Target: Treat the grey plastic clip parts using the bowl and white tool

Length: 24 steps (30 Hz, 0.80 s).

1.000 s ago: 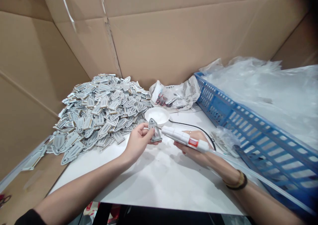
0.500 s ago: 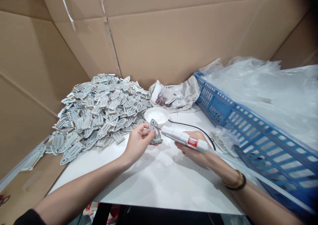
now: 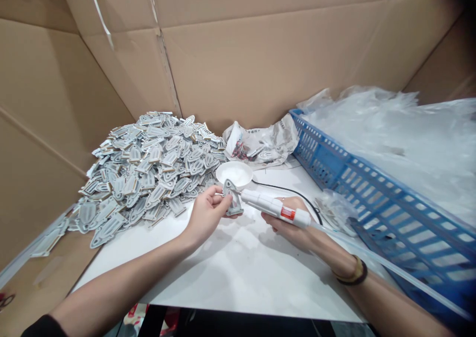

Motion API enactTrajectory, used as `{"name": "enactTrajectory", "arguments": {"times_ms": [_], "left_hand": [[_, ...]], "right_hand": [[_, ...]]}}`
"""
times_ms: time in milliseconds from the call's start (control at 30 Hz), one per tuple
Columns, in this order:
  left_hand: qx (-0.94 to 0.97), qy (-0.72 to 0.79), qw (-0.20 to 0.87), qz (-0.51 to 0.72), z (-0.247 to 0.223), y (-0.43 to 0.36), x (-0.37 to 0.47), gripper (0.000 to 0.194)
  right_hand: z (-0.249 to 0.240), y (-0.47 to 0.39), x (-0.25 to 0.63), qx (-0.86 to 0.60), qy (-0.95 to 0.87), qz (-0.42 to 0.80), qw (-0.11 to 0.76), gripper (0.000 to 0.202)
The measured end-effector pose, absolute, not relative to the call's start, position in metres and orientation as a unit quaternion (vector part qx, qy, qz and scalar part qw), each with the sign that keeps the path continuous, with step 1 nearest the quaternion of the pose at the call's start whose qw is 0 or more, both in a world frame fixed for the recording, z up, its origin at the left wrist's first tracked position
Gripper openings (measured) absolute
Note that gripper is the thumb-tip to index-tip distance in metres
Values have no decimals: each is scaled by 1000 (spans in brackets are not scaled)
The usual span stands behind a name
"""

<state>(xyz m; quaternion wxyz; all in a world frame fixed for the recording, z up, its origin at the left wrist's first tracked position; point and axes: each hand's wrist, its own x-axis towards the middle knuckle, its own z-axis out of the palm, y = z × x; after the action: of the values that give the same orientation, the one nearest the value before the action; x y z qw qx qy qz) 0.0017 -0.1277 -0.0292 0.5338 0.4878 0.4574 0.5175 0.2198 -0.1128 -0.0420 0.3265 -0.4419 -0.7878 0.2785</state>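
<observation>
My left hand point(image 3: 208, 210) pinches a grey flat plastic piece point(image 3: 233, 203) between thumb and fingers. The piece stands nearly upright, with a pointed top and a small hole in it. My right hand point(image 3: 293, 228) is wrapped round a white glue gun point(image 3: 266, 204) that has a red label and a long translucent stick trailing from its rear. The gun's thin tip meets the right side of the piece; whether they touch, I cannot tell. Just behind the piece is a white bowl point(image 3: 243, 174). A big heap of similar grey pieces point(image 3: 152, 161) lies at the left.
A blue plastic crate point(image 3: 349, 173) filled with clear plastic bags point(image 3: 405, 129) stands along the right. Crumpled paper point(image 3: 282, 139) with small things on it lies at the back. A black cable point(image 3: 290, 188) runs towards my right hand. Cardboard walls point(image 3: 260, 59) surround the white table point(image 3: 245, 272).
</observation>
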Motion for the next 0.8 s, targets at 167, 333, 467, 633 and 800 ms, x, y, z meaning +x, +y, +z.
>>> {"name": "enactTrajectory", "arguments": {"times_ms": [167,333,467,633,800], "left_hand": [[467,446,562,517,-28,-127,1,48],[467,429,578,513,-29,-126,0,46],[490,427,561,513,-28,-124,-2,48],[534,420,537,501,-24,-123,-5,44],[641,435,481,411,-22,-127,-3,26]], "right_hand": [[-47,-111,221,-450,-781,273,337,31],[-51,-110,224,-439,-763,324,346,32],[-53,-110,226,-437,-761,325,352,32],[-44,-112,223,-446,-733,340,385,36],[-29,-115,222,-477,-661,408,410,39]]}}
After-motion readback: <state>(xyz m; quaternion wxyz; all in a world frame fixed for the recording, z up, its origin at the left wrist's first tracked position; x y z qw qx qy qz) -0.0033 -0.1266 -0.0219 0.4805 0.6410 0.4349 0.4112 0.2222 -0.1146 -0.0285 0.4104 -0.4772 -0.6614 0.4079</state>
